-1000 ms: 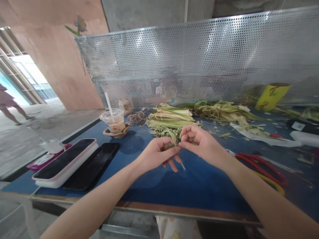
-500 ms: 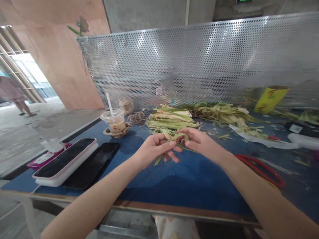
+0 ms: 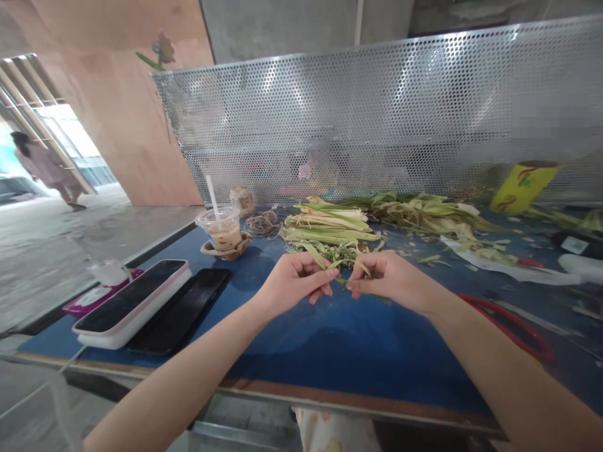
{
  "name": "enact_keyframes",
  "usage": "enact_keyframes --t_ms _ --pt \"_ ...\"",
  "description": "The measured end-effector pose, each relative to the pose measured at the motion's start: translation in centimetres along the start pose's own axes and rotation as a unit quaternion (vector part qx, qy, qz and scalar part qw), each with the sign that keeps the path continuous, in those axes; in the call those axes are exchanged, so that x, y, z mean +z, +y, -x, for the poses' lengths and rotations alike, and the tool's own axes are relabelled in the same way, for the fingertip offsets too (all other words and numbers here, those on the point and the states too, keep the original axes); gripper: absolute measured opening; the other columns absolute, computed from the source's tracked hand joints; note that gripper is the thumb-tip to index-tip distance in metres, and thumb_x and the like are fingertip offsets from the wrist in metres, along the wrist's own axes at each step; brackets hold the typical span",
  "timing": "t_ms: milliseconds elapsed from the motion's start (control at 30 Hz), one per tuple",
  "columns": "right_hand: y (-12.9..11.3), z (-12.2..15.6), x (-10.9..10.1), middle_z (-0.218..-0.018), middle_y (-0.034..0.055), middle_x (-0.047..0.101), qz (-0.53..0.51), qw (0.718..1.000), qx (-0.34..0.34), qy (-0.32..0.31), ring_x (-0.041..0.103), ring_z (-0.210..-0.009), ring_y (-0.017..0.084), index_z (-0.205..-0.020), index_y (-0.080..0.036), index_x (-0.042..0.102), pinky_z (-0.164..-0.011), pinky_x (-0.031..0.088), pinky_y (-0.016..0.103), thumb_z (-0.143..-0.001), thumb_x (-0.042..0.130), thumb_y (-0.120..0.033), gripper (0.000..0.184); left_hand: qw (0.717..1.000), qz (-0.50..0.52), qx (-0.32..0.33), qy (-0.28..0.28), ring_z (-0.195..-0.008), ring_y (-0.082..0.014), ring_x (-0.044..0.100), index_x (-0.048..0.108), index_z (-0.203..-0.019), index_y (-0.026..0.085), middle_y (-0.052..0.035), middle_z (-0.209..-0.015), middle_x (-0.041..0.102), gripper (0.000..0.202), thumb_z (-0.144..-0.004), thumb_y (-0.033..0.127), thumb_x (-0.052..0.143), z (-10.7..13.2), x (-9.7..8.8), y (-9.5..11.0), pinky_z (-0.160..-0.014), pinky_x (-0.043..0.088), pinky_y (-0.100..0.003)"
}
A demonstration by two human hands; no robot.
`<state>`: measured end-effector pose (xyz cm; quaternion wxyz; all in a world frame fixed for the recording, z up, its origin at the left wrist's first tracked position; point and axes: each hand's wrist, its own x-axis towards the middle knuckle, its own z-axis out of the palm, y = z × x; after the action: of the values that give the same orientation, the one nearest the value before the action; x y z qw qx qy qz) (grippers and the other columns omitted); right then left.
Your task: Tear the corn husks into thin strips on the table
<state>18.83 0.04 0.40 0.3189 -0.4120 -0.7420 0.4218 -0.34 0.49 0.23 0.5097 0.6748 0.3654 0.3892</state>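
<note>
A thin pale green leaf strip (image 3: 315,254) is held above a flat blue table (image 3: 330,351), pinched by the left hand (image 3: 296,282) and the right hand (image 3: 393,281). Behind it, a pile of long green and cream leaves (image 3: 330,221) is seen. Farther left, a clear plastic cup (image 3: 220,223) is set in a brown holder (image 3: 230,252).

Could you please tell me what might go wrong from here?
The thin green strip pinched between the left hand and the right hand might tear or slip if pulled hard. The drink cup stands close to the black phone, so a knock could spill onto it. The right forearm overlaps the red handle in view, so it might nudge it.
</note>
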Motion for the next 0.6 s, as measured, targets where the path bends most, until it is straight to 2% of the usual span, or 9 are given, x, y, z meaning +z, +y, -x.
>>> enact_keyframes --t_ms 100,167,233,300,367,500,600 --pt "0.3 0.0 -0.5 -0.061 0.0001 0.062 0.04 0.999 0.003 -0.021 0.05 -0.051 0.009 -0.067 -0.017 0.059 -0.046 0.036 0.022 -0.072 0.062 -0.036 0.019 1.0 -0.01 0.001 -0.017 -0.038 -0.0043 0.045 0.057 -0.075 0.011 -0.0013 -0.057 0.062 0.025 -0.071 0.035 0.063 -0.1 -0.2 0.0 -0.04 0.036 -0.017" --pt "0.6 0.0 -0.9 -0.076 0.0031 0.066 0.063 0.997 -0.022 -0.03 0.057 -0.063 0.013 -0.081 -0.018 0.061 -0.054 0.044 0.025 -0.074 0.06 -0.038 0.022 0.998 -0.019 0.002 -0.052 -0.044 -0.005 0.049 0.058 -0.086 0.012 -0.0042 -0.07 0.065 0.025 -0.073 0.032 0.061 -0.2 -0.4 0.0 -0.044 0.038 -0.018" --pt "0.9 0.0 -1.2 -0.102 0.0068 0.063 0.072 0.996 -0.059 0.005 0.059 -0.086 0.018 -0.105 -0.021 0.056 -0.071 0.047 0.031 -0.073 0.061 -0.038 0.037 0.995 -0.019 0.007 -0.093 -0.048 -0.0046 0.049 0.055 -0.101 0.013 -0.0063 -0.082 0.066 0.029 -0.077 0.029 0.057 -0.2 -0.5 0.2 -0.048 0.038 -0.018" --pt "0.8 0.0 -1.2 -0.117 0.0081 0.055 0.083 0.992 -0.078 0.063 0.055 -0.101 0.021 -0.118 -0.024 0.048 -0.082 0.045 0.035 -0.073 0.061 -0.039 0.05 0.992 -0.011 0.01 -0.123 -0.049 -0.004 0.047 0.049 -0.113 0.015 -0.008 -0.089 0.065 0.034 -0.081 0.027 0.051 -0.1 -0.4 0.3 -0.049 0.037 -0.018" --pt "0.5 0.1 -0.9 -0.112 0.007 0.059 0.102 0.988 -0.071 0.094 0.056 -0.099 0.021 -0.113 -0.024 0.052 -0.08 0.046 0.034 -0.075 0.058 -0.04 0.041 0.99 0.007 0.009 -0.142 -0.05 -0.0041 0.046 0.041 -0.121 0.016 -0.0088 -0.091 0.064 0.039 -0.084 0.024 0.046 0.0 -0.2 0.3 -0.049 0.036 -0.018" --pt "-0.4 0.1 0.4 -0.078 0.0015 0.066 0.094 0.992 -0.063 0.051 0.06 -0.074 0.016 -0.091 -0.021 0.06 -0.065 0.048 0.027 -0.076 0.057 -0.035 0.02 0.989 0.033 0.001 -0.147 -0.05 -0.0061 0.051 0.011 -0.135 0.021 -0.0026 -0.074 0.063 0.061 -0.084 0.019 0.045 0.2 0.1 0.0 -0.047 0.034 -0.017" --pt "-0.6 0.1 1.0 -0.072 0.0001 0.065 0.12 0.988 -0.08 0.06 0.06 -0.069 0.016 -0.08 -0.022 0.063 -0.062 0.047 0.027 -0.076 0.057 -0.032 0.012 0.989 0.032 -0.007 -0.145 -0.048 -0.0076 0.054 0.0 -0.136 0.023 -0.0036 -0.076 0.065 0.069 -0.085 0.021 0.045 0.3 0.2 -0.3 -0.044 0.033 -0.017"
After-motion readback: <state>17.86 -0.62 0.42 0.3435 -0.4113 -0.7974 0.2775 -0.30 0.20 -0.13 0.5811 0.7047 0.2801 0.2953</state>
